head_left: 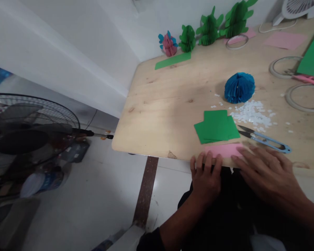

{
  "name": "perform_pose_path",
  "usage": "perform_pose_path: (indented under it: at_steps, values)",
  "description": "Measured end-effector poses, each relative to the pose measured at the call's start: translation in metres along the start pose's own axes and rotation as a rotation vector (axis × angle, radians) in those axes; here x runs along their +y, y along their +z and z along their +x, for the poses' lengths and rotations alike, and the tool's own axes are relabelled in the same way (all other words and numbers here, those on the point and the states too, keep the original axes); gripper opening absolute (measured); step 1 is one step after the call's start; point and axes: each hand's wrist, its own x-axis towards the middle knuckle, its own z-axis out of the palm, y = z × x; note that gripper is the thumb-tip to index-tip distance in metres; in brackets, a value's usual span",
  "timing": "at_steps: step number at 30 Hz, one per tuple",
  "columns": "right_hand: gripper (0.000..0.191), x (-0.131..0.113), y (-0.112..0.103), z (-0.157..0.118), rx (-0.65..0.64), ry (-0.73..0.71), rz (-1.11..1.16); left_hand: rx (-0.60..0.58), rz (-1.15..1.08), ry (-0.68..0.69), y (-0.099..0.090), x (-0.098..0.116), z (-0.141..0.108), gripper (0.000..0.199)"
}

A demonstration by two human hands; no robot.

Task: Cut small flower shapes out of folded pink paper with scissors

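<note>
A pink paper strip (222, 150) lies at the table's front edge, below several stacked green paper pieces (216, 125). My left hand (206, 176) rests its fingertips, slightly apart, on the strip's left part at the edge. With fingers stretched out, my right hand (269, 170) lies flat over the strip's right end and covers it. Just above my right hand lie blue-handled thread snips (267, 140), blades pointing left. Beyond them are a heap of small white paper bits (253, 114) and a blue honeycomb paper ball (239, 88).
Green paper cactus shapes (209, 29) and a pink-and-blue one (169, 44) stand along the wall behind a green strip (172, 61). Tape rolls (290, 96), pink sheets (285, 40) and a small white fan (298, 8) are at right. A floor fan (28, 132) stands left.
</note>
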Motion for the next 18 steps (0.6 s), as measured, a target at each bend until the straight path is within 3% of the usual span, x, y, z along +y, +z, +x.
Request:
perform_pose_path:
  at_steps: [7, 11, 15, 18]
  values:
    - [0.037, 0.018, -0.010, -0.016, 0.035, 0.027, -0.043, -0.008, -0.005, -0.006, 0.001, 0.000, -0.001, 0.051]
    - [0.043, -0.002, -0.004, -0.001, 0.091, 0.010, -0.005, -0.001, -0.018, -0.001, 0.001, -0.001, -0.002, 0.051]
    - [0.039, -0.027, 0.013, 0.021, -0.010, -0.058, 0.161, 0.000, -0.003, 0.004, 0.003, -0.001, -0.004, 0.046]
    - [0.047, -0.028, 0.023, 0.023, -0.101, -0.027, 0.177, 0.001, 0.012, 0.012, 0.003, -0.002, -0.005, 0.046]
